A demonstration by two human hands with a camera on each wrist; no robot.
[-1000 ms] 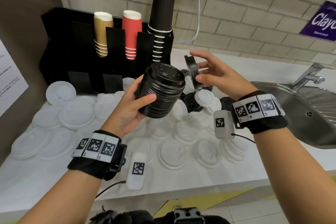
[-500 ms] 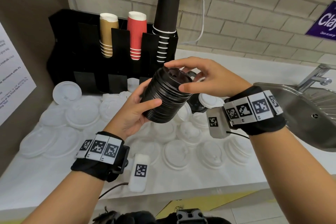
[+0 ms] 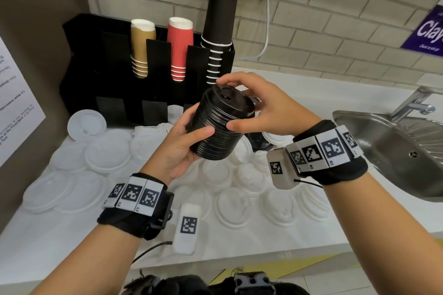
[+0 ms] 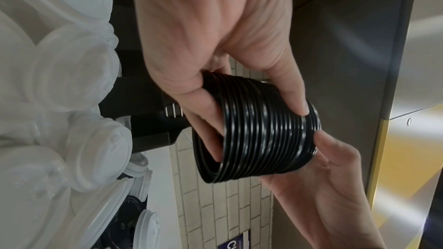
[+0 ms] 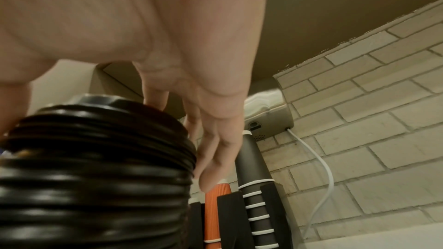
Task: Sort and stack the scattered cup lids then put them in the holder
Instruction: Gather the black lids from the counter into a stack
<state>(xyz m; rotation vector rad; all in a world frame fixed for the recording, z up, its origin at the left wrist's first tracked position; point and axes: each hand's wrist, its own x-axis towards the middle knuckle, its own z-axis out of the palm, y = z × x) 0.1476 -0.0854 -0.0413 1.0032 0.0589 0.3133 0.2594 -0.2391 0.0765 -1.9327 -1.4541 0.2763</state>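
Note:
A tall stack of black lids [image 3: 219, 127] is held tilted above the counter. My left hand [image 3: 189, 134] grips its lower part, thumb in front and fingers behind; the left wrist view shows the ribbed stack [image 4: 258, 132] in that grip. My right hand [image 3: 249, 105] curls over the top lid, thumb on the near rim and fingers on the far rim [image 5: 210, 149]. The black holder [image 3: 96, 67] stands behind at the wall. Several white lids [image 3: 107, 153] lie scattered on the counter. A few black lids [image 3: 257, 143] lie under my right wrist.
In the holder's upper slots stand brown cups [image 3: 141, 48], red cups [image 3: 179, 48] and tall black cups [image 3: 219, 29]. A steel sink [image 3: 395, 151] with a tap [image 3: 417, 103] lies to the right. A wall with a paper notice [image 3: 14, 108] closes the left side.
My right hand carried a single black lid onto the top of the stack and now grips the stack's top rim. The left hand kept hold of the stack.

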